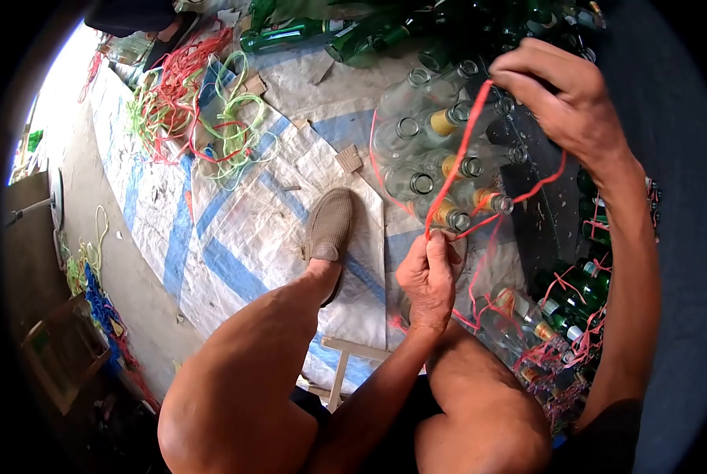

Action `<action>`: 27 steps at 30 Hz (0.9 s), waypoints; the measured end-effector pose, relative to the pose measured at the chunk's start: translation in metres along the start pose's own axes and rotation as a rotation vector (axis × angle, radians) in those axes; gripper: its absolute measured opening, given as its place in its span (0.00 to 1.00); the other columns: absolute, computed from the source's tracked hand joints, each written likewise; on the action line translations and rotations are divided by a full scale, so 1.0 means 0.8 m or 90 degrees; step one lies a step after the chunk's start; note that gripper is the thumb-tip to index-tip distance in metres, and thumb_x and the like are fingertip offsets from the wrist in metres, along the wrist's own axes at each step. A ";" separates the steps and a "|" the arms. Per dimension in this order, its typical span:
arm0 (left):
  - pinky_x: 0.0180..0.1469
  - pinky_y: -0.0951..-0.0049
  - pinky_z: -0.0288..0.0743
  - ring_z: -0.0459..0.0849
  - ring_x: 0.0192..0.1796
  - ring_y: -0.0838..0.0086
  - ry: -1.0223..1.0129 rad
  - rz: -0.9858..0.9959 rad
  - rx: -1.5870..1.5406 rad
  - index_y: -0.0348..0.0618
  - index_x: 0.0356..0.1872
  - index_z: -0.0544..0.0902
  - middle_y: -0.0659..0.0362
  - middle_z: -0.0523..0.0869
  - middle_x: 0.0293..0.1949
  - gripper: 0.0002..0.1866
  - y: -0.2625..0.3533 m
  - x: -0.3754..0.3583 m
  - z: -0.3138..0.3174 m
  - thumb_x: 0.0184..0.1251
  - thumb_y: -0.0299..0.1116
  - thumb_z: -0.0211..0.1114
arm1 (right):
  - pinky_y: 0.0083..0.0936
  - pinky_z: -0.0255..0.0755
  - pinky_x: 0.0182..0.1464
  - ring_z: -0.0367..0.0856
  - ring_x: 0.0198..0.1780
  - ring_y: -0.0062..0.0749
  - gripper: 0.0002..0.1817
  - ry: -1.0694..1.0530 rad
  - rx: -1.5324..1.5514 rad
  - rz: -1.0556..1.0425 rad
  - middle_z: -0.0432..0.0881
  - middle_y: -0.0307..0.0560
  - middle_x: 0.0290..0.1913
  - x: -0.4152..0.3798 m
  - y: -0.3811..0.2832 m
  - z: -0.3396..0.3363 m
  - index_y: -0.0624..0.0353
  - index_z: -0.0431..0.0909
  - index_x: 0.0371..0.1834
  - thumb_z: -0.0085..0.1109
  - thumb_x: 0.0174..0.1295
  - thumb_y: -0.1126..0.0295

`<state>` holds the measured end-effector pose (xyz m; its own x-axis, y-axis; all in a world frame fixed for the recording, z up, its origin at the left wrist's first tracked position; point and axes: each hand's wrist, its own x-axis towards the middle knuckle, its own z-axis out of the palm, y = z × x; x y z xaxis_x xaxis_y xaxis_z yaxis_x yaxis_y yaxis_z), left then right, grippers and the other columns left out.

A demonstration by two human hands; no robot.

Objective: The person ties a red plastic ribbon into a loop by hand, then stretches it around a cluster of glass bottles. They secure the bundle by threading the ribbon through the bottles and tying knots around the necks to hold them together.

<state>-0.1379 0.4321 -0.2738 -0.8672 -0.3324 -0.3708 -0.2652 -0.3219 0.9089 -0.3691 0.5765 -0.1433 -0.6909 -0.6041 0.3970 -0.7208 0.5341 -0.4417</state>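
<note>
Several clear glass bottles stand close together on the sheet, some with yellow-orange labels. A red string runs around the group and stretches taut between my hands. My left hand is closed on the string at the near side of the bottles. Higher up and to the right, my right hand pinches another part of the same string, raised over the far right bottles. From there a length of string hangs down and loops back toward the near bottles.
Green bottles lie at the top. Red and green string is heaped at the upper left. My shoe rests on the white and blue sheet. More bottles bound with string are at the lower right, near a wooden stool.
</note>
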 end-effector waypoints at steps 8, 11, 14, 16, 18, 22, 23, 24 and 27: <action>0.25 0.81 0.60 0.69 0.21 0.86 0.036 0.021 0.019 0.37 0.36 0.83 0.65 0.78 0.21 0.19 0.003 0.010 0.004 0.87 0.39 0.56 | 0.30 0.74 0.35 0.81 0.30 0.34 0.06 -0.055 0.054 -0.083 0.83 0.43 0.30 0.068 0.011 0.071 0.63 0.84 0.37 0.67 0.67 0.70; 0.24 0.81 0.58 0.68 0.21 0.87 0.043 0.013 0.003 0.38 0.34 0.83 0.67 0.75 0.20 0.19 0.005 0.017 0.003 0.87 0.39 0.56 | 0.38 0.76 0.37 0.83 0.34 0.47 0.09 -0.124 0.024 -0.078 0.83 0.48 0.32 0.083 0.025 0.087 0.57 0.84 0.37 0.64 0.68 0.63; 0.24 0.82 0.57 0.67 0.20 0.87 0.059 0.016 -0.019 0.38 0.33 0.82 0.68 0.74 0.19 0.20 0.003 0.021 0.005 0.88 0.40 0.55 | 0.42 0.78 0.43 0.86 0.41 0.52 0.12 -0.181 -0.031 -0.014 0.85 0.52 0.35 0.088 0.027 0.096 0.58 0.84 0.37 0.66 0.65 0.60; 0.24 0.82 0.57 0.67 0.20 0.87 0.057 0.009 -0.004 0.38 0.33 0.82 0.68 0.74 0.19 0.20 0.001 0.024 0.003 0.88 0.40 0.55 | 0.42 0.77 0.41 0.86 0.39 0.52 0.13 -0.182 -0.010 0.005 0.84 0.52 0.34 0.091 0.036 0.105 0.58 0.83 0.34 0.68 0.63 0.59; 0.23 0.82 0.57 0.67 0.20 0.87 0.058 0.005 0.001 0.38 0.32 0.82 0.68 0.73 0.19 0.21 0.001 0.025 0.002 0.87 0.40 0.56 | 0.42 0.76 0.38 0.85 0.36 0.51 0.14 -0.199 -0.001 0.038 0.84 0.52 0.31 0.091 0.041 0.107 0.59 0.83 0.31 0.70 0.61 0.58; 0.23 0.82 0.57 0.67 0.20 0.87 0.067 0.010 -0.002 0.38 0.31 0.82 0.68 0.74 0.20 0.21 -0.003 0.029 0.002 0.87 0.40 0.56 | 0.41 0.74 0.35 0.84 0.31 0.51 0.19 -0.226 -0.015 0.129 0.81 0.52 0.26 0.095 0.050 0.103 0.59 0.80 0.26 0.74 0.55 0.55; 0.23 0.82 0.57 0.67 0.20 0.87 0.070 0.011 -0.003 0.37 0.31 0.82 0.68 0.74 0.20 0.21 -0.004 0.029 0.003 0.87 0.39 0.56 | 0.41 0.73 0.34 0.83 0.30 0.50 0.20 -0.225 -0.020 0.151 0.80 0.53 0.25 0.096 0.054 0.103 0.59 0.80 0.24 0.75 0.54 0.54; 0.23 0.83 0.57 0.68 0.20 0.87 0.067 0.003 -0.011 0.37 0.31 0.82 0.68 0.74 0.20 0.21 -0.005 0.029 0.003 0.87 0.39 0.56 | 0.41 0.74 0.35 0.84 0.30 0.50 0.19 -0.241 -0.018 0.180 0.81 0.53 0.24 0.097 0.056 0.099 0.60 0.81 0.24 0.75 0.54 0.55; 0.23 0.83 0.58 0.68 0.20 0.88 0.059 -0.013 -0.026 0.37 0.30 0.82 0.68 0.74 0.20 0.21 -0.004 0.032 0.002 0.87 0.39 0.57 | 0.40 0.75 0.35 0.84 0.31 0.49 0.17 -0.238 -0.043 0.156 0.82 0.53 0.25 0.093 0.073 0.088 0.59 0.84 0.26 0.74 0.55 0.55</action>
<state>-0.1603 0.4260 -0.2857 -0.8185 -0.4054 -0.4069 -0.2637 -0.3641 0.8932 -0.4587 0.5210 -0.1960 -0.7834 -0.6204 -0.0369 -0.5484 0.7181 -0.4285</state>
